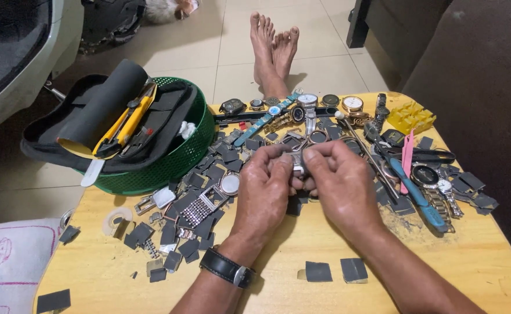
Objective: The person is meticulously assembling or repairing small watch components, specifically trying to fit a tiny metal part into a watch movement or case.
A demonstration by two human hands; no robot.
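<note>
**Squarely between two hands: a small metal watch part**

Seen from the head camera, the only view, both hands meet over the middle of the wooden table (464, 261). The left hand (264, 189) and the right hand (339, 183) pinch one small silvery watch part (298, 163) from either side, fingertips clenched on it; it sits in the gap between them, held just above the tabletop. From the left hand's grip it lies toward 3 o'clock, from the right hand's toward 9 o'clock, so neither hand is nearer. Its long axis cannot be told, since fingers hide most of it.

Around them lie dark square scraps (318, 271) at 6 o'clock, a metal watch with bracelet (212, 197) at 9 o'clock, a row of watches (307, 100) at 12 o'clock, and a blue-handled tool (415, 195) at 3 o'clock. A green basket (174, 166) stands at 10 o'clock.
</note>
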